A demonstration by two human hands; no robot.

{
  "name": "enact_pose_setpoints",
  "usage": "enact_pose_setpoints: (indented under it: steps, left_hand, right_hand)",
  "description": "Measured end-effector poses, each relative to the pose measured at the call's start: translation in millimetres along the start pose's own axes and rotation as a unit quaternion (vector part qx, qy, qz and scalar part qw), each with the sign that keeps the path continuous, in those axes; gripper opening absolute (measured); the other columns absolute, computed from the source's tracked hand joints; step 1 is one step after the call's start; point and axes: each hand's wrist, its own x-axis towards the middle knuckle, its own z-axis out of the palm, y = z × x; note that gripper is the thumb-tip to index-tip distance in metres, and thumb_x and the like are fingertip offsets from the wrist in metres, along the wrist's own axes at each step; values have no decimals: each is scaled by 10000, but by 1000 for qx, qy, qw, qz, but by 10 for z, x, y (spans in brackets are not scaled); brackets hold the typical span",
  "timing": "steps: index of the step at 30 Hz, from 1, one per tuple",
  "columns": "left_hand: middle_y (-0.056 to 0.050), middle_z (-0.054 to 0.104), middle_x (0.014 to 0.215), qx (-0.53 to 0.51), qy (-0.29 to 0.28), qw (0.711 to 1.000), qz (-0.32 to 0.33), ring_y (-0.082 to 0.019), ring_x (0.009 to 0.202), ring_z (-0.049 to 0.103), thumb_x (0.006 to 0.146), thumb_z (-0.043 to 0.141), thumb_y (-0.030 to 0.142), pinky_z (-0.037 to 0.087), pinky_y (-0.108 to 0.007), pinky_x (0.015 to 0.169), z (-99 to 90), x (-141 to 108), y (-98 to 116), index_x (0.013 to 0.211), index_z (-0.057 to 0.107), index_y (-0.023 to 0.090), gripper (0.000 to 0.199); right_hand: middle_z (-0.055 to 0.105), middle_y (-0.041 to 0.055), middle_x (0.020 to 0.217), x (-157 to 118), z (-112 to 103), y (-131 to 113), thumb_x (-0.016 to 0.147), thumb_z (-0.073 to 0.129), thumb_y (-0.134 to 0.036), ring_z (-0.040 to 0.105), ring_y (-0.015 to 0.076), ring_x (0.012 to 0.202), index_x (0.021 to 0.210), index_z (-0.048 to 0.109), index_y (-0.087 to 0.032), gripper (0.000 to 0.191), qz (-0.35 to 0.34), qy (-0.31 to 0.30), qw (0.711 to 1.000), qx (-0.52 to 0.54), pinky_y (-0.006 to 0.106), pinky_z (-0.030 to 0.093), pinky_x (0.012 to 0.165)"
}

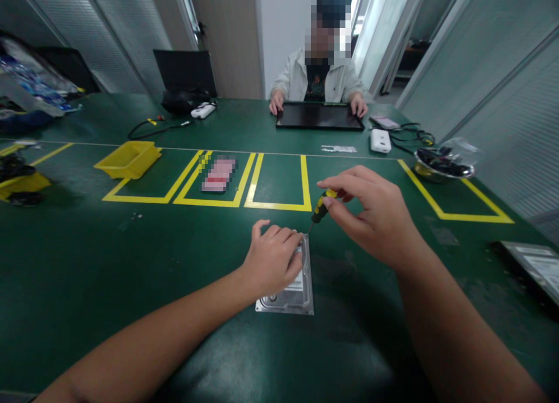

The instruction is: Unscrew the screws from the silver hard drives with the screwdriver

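A silver hard drive (308,280) with a white label lies on the green table (196,246) in front of me. My left hand (274,257) rests on top of it with the fingers spread, covering its upper left part. In my right hand (367,211) is a yellow and black screwdriver (321,207), pinched by the handle and tilted. Its tip points down at the drive's top right corner; whether it touches a screw is too small to tell.
Beyond the yellow-taped squares, a person (321,80) holds a black panel (318,116). A yellow bin (133,160) and a pink phone (219,173) lie left, a metal bowl (443,169) right. Another drive (535,269) sits at the right edge.
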Motion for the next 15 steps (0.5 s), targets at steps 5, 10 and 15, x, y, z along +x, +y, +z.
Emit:
enact_pose_setpoints:
  steps: [5,10,15]
  left_hand:
    - [-71,692,1122,-1,0,1000,1,-271,999,586,876,518,260,233,-555,1048,2,3,-4,1182,648,218,336]
    - [-68,693,1121,0,0,1000,1,-271,1001,586,881,517,268,234,-556,1049,8,8,-10,1189,645,220,337]
    - [-49,686,1137,6,-11,1000,-5,-265,1016,581,888,510,267,231,-557,1050,-21,2,12,1197,633,228,335]
  right_hand:
    - [651,65,941,3,-9,-10,871,553,-166,610,189,833,1026,678,-189,200,1,-4,1000,1,319,481,734]
    - [652,66,954,4,-19,-26,847,548,-121,618,192,876,990,671,-186,199,-8,-6,1000,8,320,486,767]
    - [647,73,968,14,-37,-22,824,543,-86,615,189,905,985,668,-166,219,-17,-16,1000,18,320,487,805]
